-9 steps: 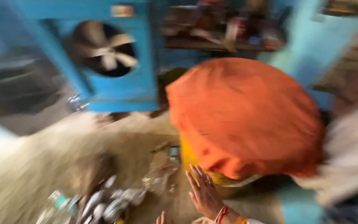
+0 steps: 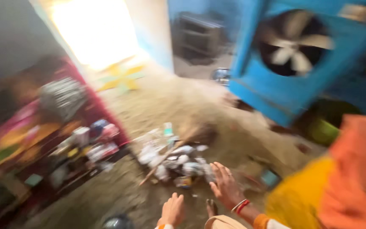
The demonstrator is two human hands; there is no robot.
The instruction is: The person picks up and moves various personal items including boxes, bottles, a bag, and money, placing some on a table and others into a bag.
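Note:
The whole view is motion-blurred. My right hand [image 2: 225,186] is stretched out low over the dirt floor with fingers spread, holding nothing; it has a ring and red and white bangles at the wrist. My left hand [image 2: 172,210] is at the bottom edge, palm down, with nothing in it. Just beyond both hands lies a pile of litter [image 2: 174,159], made up of wrappers and small containers, with a thin stick [image 2: 162,163] across it. A toe [image 2: 210,208] shows between the hands.
A blue air cooler with a fan [image 2: 293,55] stands at the upper right. An orange and yellow cloth mass [image 2: 352,169] fills the right edge. On the left is a low shelf of colourful items [image 2: 64,148]. A bright doorway [image 2: 98,34] is behind it.
The view has swung left: the cooler and the orange cloth have shifted right, and the shelf and doorway have come into view. Both hands now show over the litter.

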